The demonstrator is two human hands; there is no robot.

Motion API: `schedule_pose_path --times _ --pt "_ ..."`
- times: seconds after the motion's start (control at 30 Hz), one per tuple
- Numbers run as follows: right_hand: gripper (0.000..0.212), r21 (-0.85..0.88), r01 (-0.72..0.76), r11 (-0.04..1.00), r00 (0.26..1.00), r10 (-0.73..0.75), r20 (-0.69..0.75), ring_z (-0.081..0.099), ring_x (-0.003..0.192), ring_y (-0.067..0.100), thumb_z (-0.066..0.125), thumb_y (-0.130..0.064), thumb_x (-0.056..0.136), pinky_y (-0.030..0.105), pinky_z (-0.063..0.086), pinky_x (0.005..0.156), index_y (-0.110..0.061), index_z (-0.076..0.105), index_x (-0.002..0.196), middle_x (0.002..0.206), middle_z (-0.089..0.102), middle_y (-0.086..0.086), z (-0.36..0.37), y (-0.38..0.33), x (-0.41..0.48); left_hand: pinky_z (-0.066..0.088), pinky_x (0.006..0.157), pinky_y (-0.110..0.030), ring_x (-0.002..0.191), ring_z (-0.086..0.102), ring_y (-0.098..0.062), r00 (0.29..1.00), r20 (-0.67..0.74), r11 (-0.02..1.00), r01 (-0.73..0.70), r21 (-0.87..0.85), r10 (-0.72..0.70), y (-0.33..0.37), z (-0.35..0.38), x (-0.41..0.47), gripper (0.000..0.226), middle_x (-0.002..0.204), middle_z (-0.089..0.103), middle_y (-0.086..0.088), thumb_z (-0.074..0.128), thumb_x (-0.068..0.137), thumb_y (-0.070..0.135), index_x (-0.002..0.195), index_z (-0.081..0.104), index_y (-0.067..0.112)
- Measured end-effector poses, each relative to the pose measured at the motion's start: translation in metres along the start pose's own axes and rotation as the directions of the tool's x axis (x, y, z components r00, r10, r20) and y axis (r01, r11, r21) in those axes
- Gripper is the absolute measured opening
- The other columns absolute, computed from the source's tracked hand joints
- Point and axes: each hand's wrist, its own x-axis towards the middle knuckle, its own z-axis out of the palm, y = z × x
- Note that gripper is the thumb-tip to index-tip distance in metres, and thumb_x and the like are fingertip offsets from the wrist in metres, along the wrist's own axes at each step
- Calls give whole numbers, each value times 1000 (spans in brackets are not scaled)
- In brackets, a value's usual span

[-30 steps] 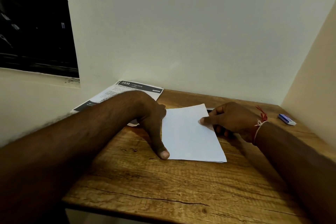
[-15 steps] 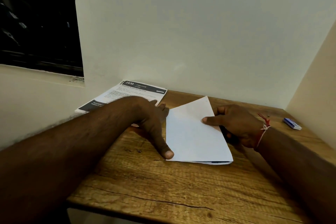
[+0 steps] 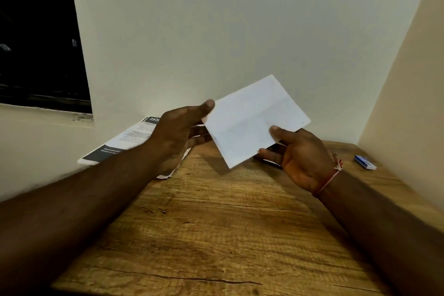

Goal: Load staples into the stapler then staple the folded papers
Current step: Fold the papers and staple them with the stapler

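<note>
Left hand [image 3: 177, 132] and right hand [image 3: 303, 160] pinch blank folded papers [image 3: 252, 122]; leaflet [image 3: 133, 136] reads "293"

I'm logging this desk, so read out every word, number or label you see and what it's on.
"293": white on the dark header band of the printed sheet, cut off by the left hand.
Other print on that sheet: too blurred to read.
No text on the folded paper.
Nothing legible on the blue and white box.
</note>
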Motion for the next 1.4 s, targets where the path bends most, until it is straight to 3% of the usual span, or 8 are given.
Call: schedule_pose_path --times 0.1,0.27,0.43,0.7,0.93,1.1,1.27,1.4 --pt "26 70 -11 998 997 5 73 81 99 33 67 -3 106 45 70 84 -5 68 133 109 83 4 3 -2 -6 65 107 -53 124 80 -38 998 33 996 49 -77 -46 -4 11 -9 34 127 85 -15 85 99 26 124 78 4" --pt "38 -98 14 995 985 4 173 81 101 31 72 -9 102 39 68 72 -16 68 139 127 81 9 2 0 -9 62 108 -61 127 79 -32 995 103 1000 21 -8 -20 -18 10 -10 52 134 83 -7 90 95 18 144 73 16" --pt "22 -206 81 975 997 -77 28 69 79 21 77 -23 99 24 47 50 -12 77 118 107 82 12 -14 -14 -2 68 103 -52 118 84 -29 996 59 987 -74 142 66 -13 -2 -3 48 124 87 -7 93 90 10 136 78 12" --pt "35 -340 211 917 975 -224 2 60 93 31 84 -27 91 25 46 51 -3 78 115 128 76 26 -29 -2 9 64 108 -58 117 83 -31 996 72 987 -60 150 49 -23 -2 2 50 123 86 -10 98 86 18 131 79 9" --pt "28 -436 267 859 924 -356 -136 60 66 6 83 -40 95 29 48 62 -13 83 104 82 75 -5 -32 -2 13 69 101 -50 110 85 -29 994 -28 980 -100 171 107 -22 -7 7 40 112 88 -6 101 84 19 118 82 11" --pt "31 -677 207 706 929 -359 -91 73 90 0 79 -52 96 35 57 89 -22 82 102 101 84 1 -43 -6 14 69 101 -54 108 85 -23 971 -143 955 -150 257 191 -20 -19 16 44 115 87 -2 101 85 36 120 81 17" --pt "48 -899 -3 438 998 -53 -29 70 98 12 94 -51 80 25 54 75 -31 77 119 111 74 -2 -53 -3 11 69 101 -51 106 85 -20 973 -131 955 -153 253 190 -24 -18 18 44 115 87 0 100 86 34 122 81 16" --pt "46 -914 17 406 996 -90 -22 71 98 16 97 -47 77 30 59 80 -30 79 117 109 75 -1 -54 -5 11 70 97 -47 104 85 -17 972 -131 947 -150 284 194 -25 -18 18 44 114 87 1 100 85 37 121 82 18"
